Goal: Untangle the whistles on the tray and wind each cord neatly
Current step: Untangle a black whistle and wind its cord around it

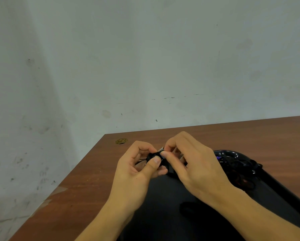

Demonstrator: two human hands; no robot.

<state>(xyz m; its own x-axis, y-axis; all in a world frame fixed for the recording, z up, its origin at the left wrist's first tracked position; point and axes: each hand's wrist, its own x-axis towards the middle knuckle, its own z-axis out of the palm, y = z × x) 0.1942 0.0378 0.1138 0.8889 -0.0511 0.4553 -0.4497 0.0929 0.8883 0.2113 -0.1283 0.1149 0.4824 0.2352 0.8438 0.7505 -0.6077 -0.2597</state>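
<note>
brown table (pixel 86 181), small black whistle (pixel 152 156) pinched between both hands' fingertips

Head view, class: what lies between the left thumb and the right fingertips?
A small black whistle, pinched by both the left hand and the right hand above the black tray; the head view shows it.

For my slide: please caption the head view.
Both hands pinch a black whistle above the black tray.

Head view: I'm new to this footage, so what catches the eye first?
Two hands meet mid-frame, the left hand and right hand both pinching a small black whistle above a black tray. A dark tangle lies at the tray's right end, on a brown table.
</note>
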